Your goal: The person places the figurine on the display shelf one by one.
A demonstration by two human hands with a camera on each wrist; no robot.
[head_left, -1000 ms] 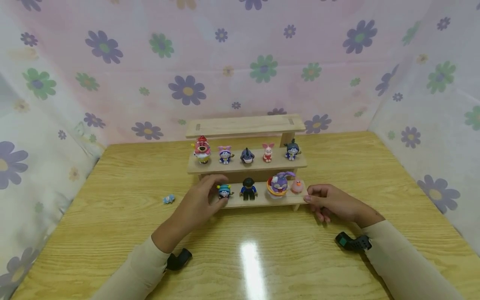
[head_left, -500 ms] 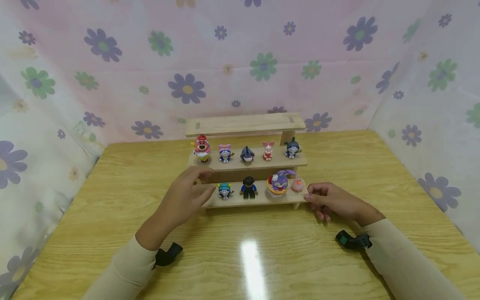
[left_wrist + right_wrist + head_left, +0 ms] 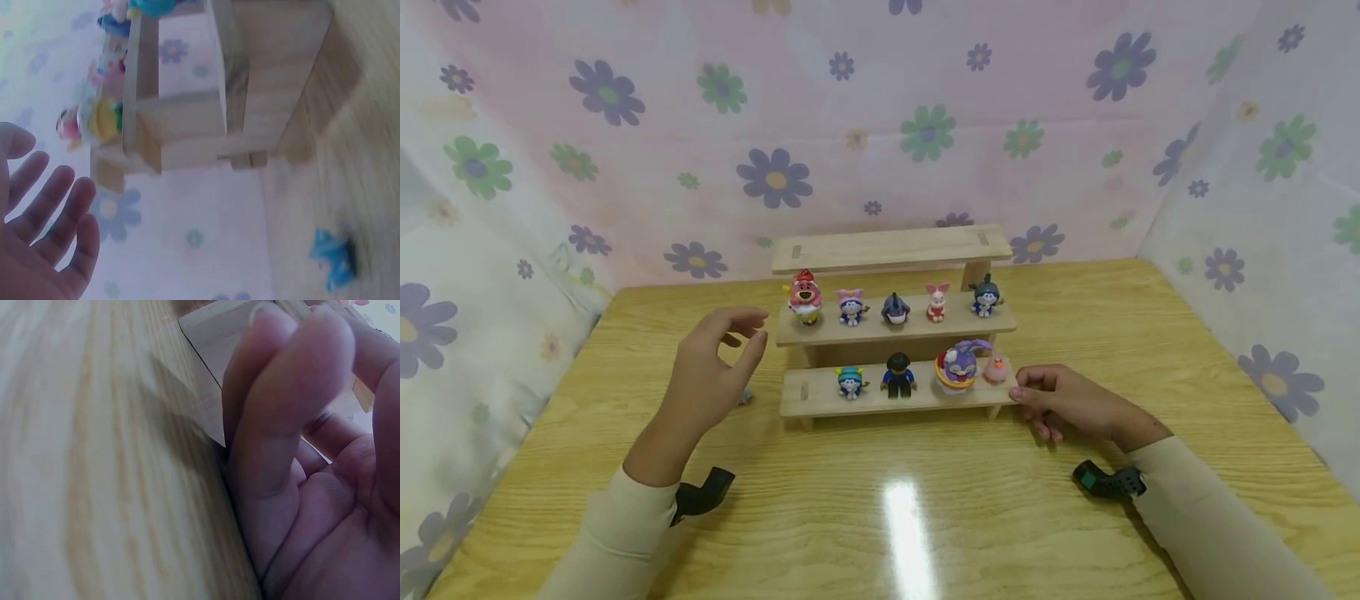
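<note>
My left hand (image 3: 703, 375) is in the air left of a stepped wooden display shelf (image 3: 805, 408), its fingers spread and holding nothing. Partly hidden behind it, a small light-blue figurine (image 3: 745, 397) lies on the table; the left wrist view shows this blue figurine (image 3: 334, 259) apart from the fingers. At the other side, my right hand (image 3: 1071, 404) grips the right end of the lowest step between thumb and index finger. On that step stand a teal-hatted figurine (image 3: 851, 382), a black-haired toy figure (image 3: 898, 377), a purple rabbit figurine (image 3: 958, 367) and a pink bird figurine (image 3: 996, 369).
The middle step carries a red bear figurine (image 3: 806, 298), a pink-hatted figurine (image 3: 852, 308), a grey-blue donkey figurine (image 3: 895, 310), a pink piglet figurine (image 3: 936, 303) and a dark-haired figurine (image 3: 986, 297). A flowered cloth (image 3: 880, 117) hangs behind the wooden table (image 3: 820, 508).
My left hand has let go of the teal-hatted figurine, leaving it on the lowest step, and has moved left over the blue figurine. The right hand has stayed at the shelf's end.
</note>
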